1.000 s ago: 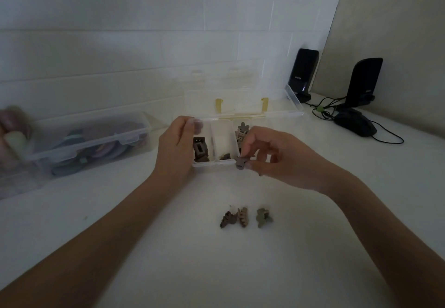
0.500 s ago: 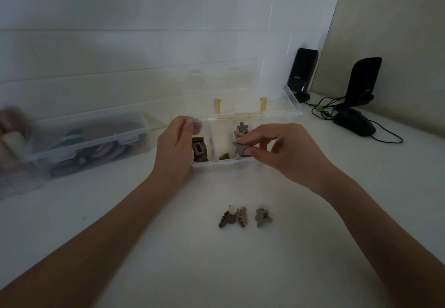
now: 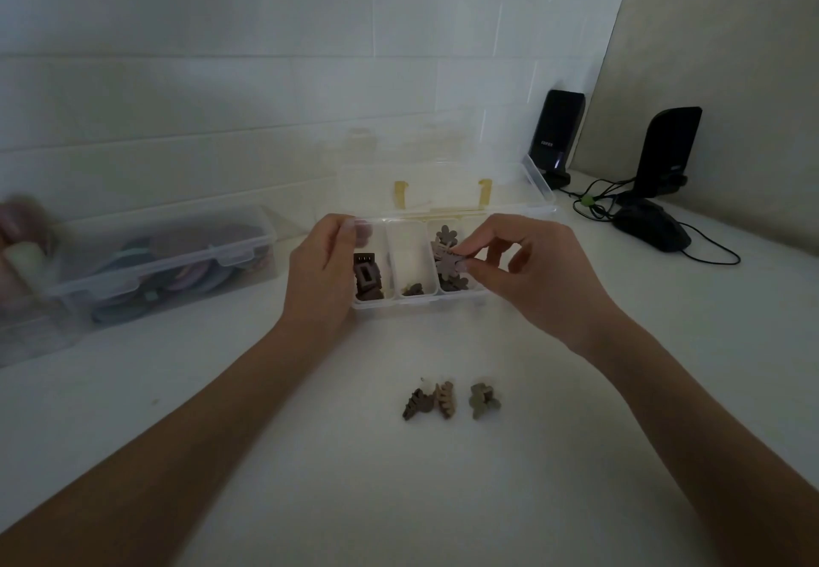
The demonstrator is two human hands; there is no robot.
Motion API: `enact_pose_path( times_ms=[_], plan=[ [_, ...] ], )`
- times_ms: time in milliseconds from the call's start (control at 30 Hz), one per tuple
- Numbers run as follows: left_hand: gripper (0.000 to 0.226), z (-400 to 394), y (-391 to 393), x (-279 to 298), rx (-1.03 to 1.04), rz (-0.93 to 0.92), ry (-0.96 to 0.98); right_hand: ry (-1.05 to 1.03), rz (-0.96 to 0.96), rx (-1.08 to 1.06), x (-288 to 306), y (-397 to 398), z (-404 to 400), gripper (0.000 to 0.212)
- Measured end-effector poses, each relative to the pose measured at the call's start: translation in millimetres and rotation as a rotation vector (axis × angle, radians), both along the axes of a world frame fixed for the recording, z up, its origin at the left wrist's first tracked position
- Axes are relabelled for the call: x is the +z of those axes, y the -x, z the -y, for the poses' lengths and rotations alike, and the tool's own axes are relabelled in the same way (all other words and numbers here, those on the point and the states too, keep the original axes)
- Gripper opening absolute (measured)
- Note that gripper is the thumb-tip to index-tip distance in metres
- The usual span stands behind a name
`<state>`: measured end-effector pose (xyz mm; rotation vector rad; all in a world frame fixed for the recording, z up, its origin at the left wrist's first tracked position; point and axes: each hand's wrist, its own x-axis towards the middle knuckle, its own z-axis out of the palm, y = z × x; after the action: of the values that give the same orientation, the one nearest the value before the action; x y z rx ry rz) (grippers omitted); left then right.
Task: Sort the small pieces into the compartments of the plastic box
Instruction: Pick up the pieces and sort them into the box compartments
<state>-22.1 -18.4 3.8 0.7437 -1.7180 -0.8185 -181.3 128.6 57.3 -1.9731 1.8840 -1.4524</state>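
The right hand (image 3: 532, 274) pinched a flower-shaped piece (image 3: 448, 261) between thumb and forefinger, the other fingers loosely curled, and held it just over the third compartment of the plastic box (image 3: 416, 302), where other flower pieces (image 3: 452, 283) already lay heaped. The left hand (image 3: 321, 276) gripped the box at its left end, thumb over the rim, steadying it on the white worktop (image 3: 310, 455). The first compartment held dark rectangular clips (image 3: 367, 276); the middle one held only a small piece or two (image 3: 414, 289) at its near end. The box's clear lid (image 3: 443, 176) stood open behind.

Three loose pieces waited on the worktop nearer the person: a dark brown one (image 3: 416, 403) touching a tan one (image 3: 444, 399), and an olive one (image 3: 483, 400) just beside them.

These pieces looked like small claw clips: light, stiff plastic, likely smooth enough to slip from a careless pinch. A grip across the flat sides, as the right hand had on the flower piece, seemed the safest; squeezing the tail ends would probably spring the claw open. They seemed unlikely to break from a short drop into a compartment, though one might bounce off the heap.

A lidded clear container (image 3: 168, 256) sat to the left, with two black speakers (image 3: 556, 136) and a mouse (image 3: 651, 225) at the far right
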Motion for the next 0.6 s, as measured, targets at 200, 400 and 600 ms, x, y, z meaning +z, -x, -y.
enact_pose_path(
  times_ms=[200,400,600],
  plan=[
    [0.026,-3.5,-2.4,0.7,0.010,0.017,0.067,0.024,-0.099,-0.061,-2.1,0.6,0.7,0.017],
    [0.027,-8.7,-4.7,0.3,-0.001,0.021,0.191,0.048,-0.164,-0.109,-3.9,2.5,0.9,0.005],
    [0.031,-9.9,-3.3,-0.4,-0.009,0.022,0.223,0.055,-0.197,-0.149,-6.3,5.4,2.2,0.004]
  ],
)
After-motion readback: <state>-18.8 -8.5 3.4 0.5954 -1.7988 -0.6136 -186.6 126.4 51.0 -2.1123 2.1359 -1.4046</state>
